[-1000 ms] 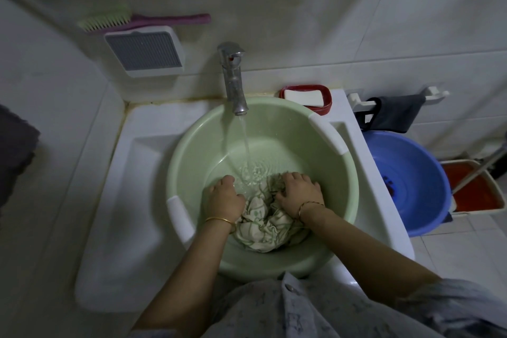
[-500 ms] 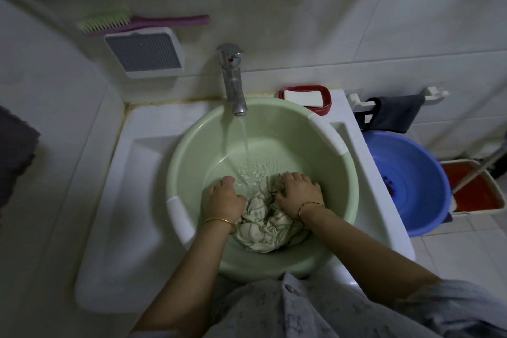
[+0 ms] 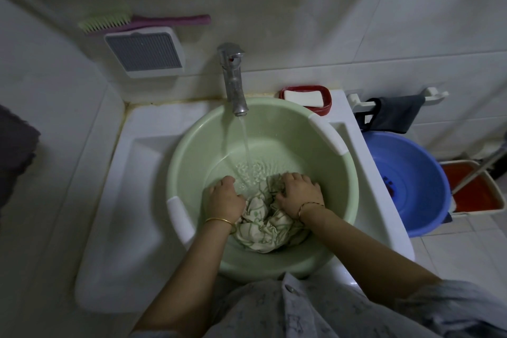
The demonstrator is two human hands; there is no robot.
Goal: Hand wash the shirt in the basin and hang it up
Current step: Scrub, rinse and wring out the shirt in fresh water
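Washing looks to be only getting under way. The crumpled white, green-striped cloth shirt (image 3: 263, 225) is lying at the near side of the round pale-green plastic basin (image 3: 274, 129), and the chrome tap (image 3: 233, 79) at its far rim is running. The right hand (image 3: 299, 191) is clutching the cloth with curled fingers. The left hand (image 3: 225, 196) is curling against the shirt's edge, and I cannot tell whether it is gripping. Wringing and hanging are waiting.

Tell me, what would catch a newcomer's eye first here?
The green basin in the white sink, at centre, with the tap streaming water into it. At its near side, the left hand and the right hand grip a bunched, patterned shirt. To the right, on the floor, sits a bright blue tub.
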